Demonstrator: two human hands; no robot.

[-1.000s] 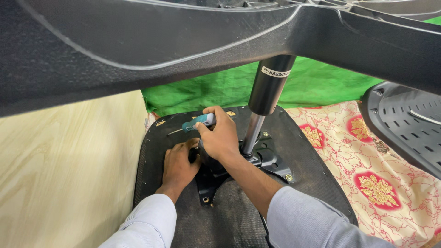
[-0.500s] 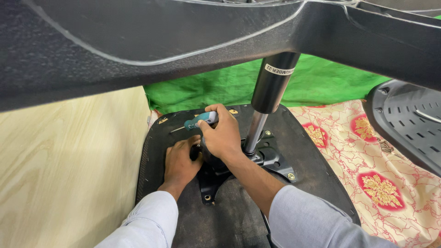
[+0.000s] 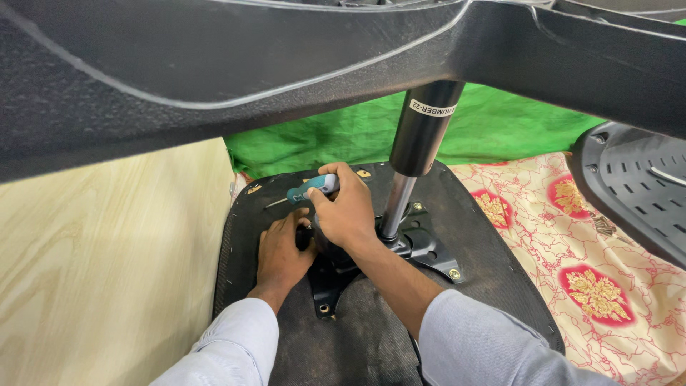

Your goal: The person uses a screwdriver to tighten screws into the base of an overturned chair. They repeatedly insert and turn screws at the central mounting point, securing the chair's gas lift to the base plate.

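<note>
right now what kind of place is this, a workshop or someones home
Probably a makeshift home or small-shop floor space for assembling chairs: an upturned office chair seat lies on a patterned floor cloth, and the right hand holds a screwdriver.

Two bare hands, left hand (image 3: 280,251) and right hand (image 3: 348,211), emerge from pale grey-blue long sleeves (image 3: 468,343) with plain cuffs.

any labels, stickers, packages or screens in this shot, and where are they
One label only: a small white rectangular sticker with dark print, set slightly tilted near the top of the black gas-lift cylinder, just below the black chair base.
No packages, signs or screens in view.
</note>
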